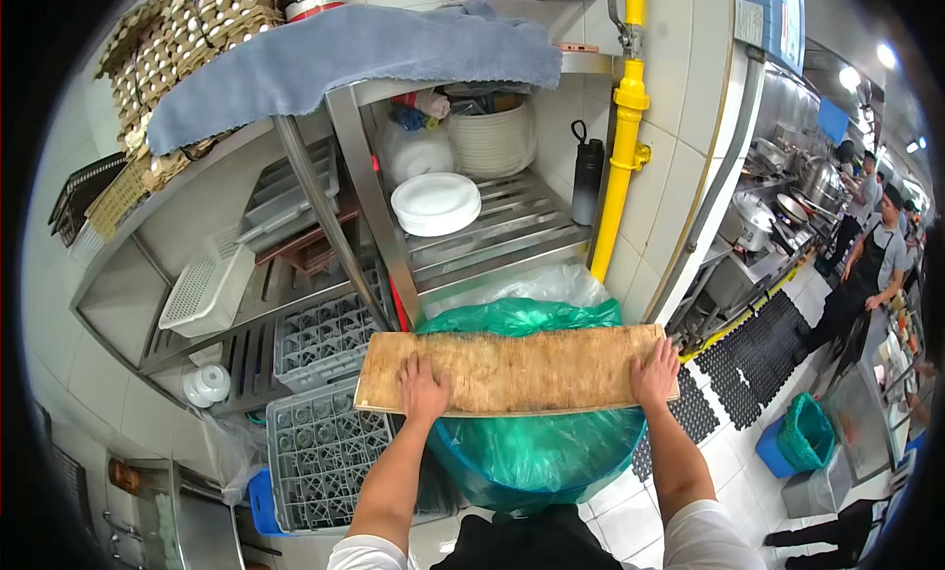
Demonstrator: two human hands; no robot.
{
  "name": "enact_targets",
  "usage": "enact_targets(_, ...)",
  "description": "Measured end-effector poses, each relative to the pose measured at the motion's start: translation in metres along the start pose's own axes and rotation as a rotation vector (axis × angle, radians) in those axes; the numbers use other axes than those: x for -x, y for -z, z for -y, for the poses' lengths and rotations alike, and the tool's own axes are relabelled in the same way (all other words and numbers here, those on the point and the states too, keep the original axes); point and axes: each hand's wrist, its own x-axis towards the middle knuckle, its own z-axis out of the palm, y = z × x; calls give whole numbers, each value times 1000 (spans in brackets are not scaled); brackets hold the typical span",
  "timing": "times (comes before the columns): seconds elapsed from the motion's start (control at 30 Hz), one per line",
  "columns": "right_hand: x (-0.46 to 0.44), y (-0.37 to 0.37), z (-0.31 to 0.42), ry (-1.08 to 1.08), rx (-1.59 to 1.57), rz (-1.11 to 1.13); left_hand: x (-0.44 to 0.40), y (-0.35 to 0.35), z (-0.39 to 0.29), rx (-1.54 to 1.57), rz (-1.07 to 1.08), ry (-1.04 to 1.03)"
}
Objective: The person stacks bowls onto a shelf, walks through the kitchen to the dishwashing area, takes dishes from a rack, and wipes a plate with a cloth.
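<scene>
A long wooden board (532,368) with a worn, stained face lies across the top of a blue round bin (620,450) lined with a green plastic bag (536,457). My left hand (423,385) rests on the board near its left end, fingers spread. At the right end, my right hand (653,375) lies on the board with its fingers stretched toward the edge. What the bag holds under the board is hidden.
Ahead stands a metal shelf with stacked white plates (436,204) and a black bottle (588,174). Glass racks (330,457) are at left. A yellow pipe (626,157) runs up the wall. Black floor mats (733,363) and a person in an apron (871,265) are at right.
</scene>
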Motion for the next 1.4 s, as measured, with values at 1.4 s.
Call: enact_targets(1.4, -14, -9, -12, 174, 173, 193, 74, 25, 32, 1298, -202, 321)
